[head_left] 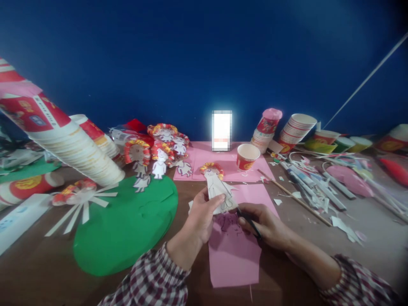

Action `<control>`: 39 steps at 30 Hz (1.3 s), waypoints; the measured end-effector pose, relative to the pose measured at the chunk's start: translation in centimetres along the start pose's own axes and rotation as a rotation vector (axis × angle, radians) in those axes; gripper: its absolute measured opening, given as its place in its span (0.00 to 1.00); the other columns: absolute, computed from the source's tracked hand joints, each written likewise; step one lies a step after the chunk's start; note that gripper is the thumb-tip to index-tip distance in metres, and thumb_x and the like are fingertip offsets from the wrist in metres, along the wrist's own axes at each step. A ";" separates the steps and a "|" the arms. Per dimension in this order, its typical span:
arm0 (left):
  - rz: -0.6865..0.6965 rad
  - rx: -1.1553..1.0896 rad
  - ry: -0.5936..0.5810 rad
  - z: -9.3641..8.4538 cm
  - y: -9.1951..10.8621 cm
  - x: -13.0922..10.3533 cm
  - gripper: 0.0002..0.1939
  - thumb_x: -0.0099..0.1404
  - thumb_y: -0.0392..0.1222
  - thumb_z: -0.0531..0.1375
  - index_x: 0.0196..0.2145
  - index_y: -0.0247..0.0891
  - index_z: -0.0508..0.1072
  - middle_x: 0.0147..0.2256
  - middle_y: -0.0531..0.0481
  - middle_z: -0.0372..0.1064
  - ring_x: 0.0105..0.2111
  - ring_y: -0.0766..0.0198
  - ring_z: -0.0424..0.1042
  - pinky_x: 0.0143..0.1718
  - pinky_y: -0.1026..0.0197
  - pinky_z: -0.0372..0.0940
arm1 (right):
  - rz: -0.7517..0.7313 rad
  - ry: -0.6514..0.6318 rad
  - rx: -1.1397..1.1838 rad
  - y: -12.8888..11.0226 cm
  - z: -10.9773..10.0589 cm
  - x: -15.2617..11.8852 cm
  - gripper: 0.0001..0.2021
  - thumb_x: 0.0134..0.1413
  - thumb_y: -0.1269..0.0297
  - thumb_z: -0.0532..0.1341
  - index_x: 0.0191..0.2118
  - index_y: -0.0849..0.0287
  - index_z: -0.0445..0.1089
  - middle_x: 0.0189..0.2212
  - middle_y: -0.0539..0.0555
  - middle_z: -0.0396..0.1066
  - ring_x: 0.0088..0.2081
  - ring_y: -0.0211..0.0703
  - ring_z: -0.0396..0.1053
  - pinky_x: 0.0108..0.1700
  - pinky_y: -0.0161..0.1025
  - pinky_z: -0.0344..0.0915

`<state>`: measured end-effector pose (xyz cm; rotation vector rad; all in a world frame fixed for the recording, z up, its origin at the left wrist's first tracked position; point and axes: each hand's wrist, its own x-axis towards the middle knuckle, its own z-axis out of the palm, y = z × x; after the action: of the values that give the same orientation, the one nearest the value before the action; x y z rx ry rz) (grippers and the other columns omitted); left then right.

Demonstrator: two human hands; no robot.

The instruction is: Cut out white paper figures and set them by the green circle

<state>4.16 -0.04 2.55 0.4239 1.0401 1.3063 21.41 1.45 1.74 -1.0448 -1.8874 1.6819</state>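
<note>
My left hand (pixel 204 212) pinches a white paper figure (pixel 220 193) with drawn black outlines, its red-and-gold ringed head (pixel 211 169) pointing away from me. A pair of dark-handled scissors (pixel 250 223) is in my right hand (pixel 266 223), its blades at the lower right edge of the paper. Whether the blades are apart cannot be made out. Beneath both hands lies a pink sheet (pixel 234 265) with dark drawn lines on it.
A green oval sheet (pixel 127 229) lies left, several cut-out paper figures (pixel 159 165) behind it. Stacked paper cups (pixel 76 144) lean at far left. A single cup (pixel 247 157) stands ahead. Markers (pixel 315 182), a wooden stick (pixel 296 197) and paper scraps cover the right. A blue wall rises behind.
</note>
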 end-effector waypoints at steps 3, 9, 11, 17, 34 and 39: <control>-0.006 -0.002 0.005 0.0 0.0 0.0 0.23 0.43 0.38 0.71 0.37 0.30 0.73 0.31 0.44 0.75 0.28 0.61 0.73 0.32 0.61 0.67 | 0.015 0.004 0.002 -0.2 0.1 0.0 0.22 0.54 0.43 0.59 0.32 0.62 0.65 0.22 0.47 0.59 0.22 0.32 0.54 0.23 0.31 0.54; -0.004 -0.003 -0.008 0.2 0.1 -0.1 0.22 0.43 0.38 0.70 0.38 0.30 0.73 0.31 0.44 0.76 0.27 0.62 0.73 0.31 0.61 0.67 | 0.022 0.008 0.036 0.0 0.2 0.0 0.24 0.52 0.43 0.60 0.36 0.64 0.67 0.21 0.47 0.59 0.22 0.32 0.53 0.22 0.31 0.53; -0.005 -0.008 -0.006 0.2 0.1 -0.1 0.22 0.43 0.37 0.70 0.38 0.30 0.73 0.31 0.44 0.76 0.27 0.62 0.73 0.30 0.62 0.67 | 0.022 0.007 0.042 0.2 0.2 0.0 0.24 0.53 0.43 0.60 0.36 0.64 0.67 0.21 0.47 0.59 0.22 0.32 0.53 0.22 0.31 0.53; -0.004 -0.011 -0.011 0.1 -0.1 0.1 0.23 0.43 0.38 0.71 0.38 0.31 0.73 0.30 0.45 0.76 0.27 0.62 0.74 0.29 0.62 0.66 | 0.049 0.015 0.070 0.3 0.2 0.0 0.26 0.52 0.43 0.61 0.42 0.64 0.69 0.21 0.47 0.59 0.22 0.32 0.54 0.23 0.31 0.54; -0.018 -0.014 -0.010 0.0 -0.1 0.0 0.22 0.44 0.37 0.70 0.38 0.30 0.73 0.29 0.45 0.76 0.26 0.61 0.74 0.26 0.63 0.66 | 0.052 0.018 0.062 0.2 0.3 0.0 0.23 0.52 0.45 0.62 0.41 0.65 0.69 0.20 0.45 0.57 0.21 0.31 0.52 0.23 0.31 0.53; 0.000 -0.007 -0.045 0.0 0.1 0.1 0.21 0.46 0.38 0.70 0.39 0.30 0.72 0.31 0.44 0.76 0.28 0.61 0.74 0.30 0.63 0.68 | 0.016 0.012 0.040 0.4 0.1 0.0 0.20 0.54 0.47 0.61 0.34 0.63 0.66 0.20 0.45 0.56 0.22 0.31 0.52 0.23 0.31 0.53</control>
<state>4.09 0.04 2.55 0.4453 0.9978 1.2944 21.43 1.42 1.36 -1.0539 -1.8350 1.7118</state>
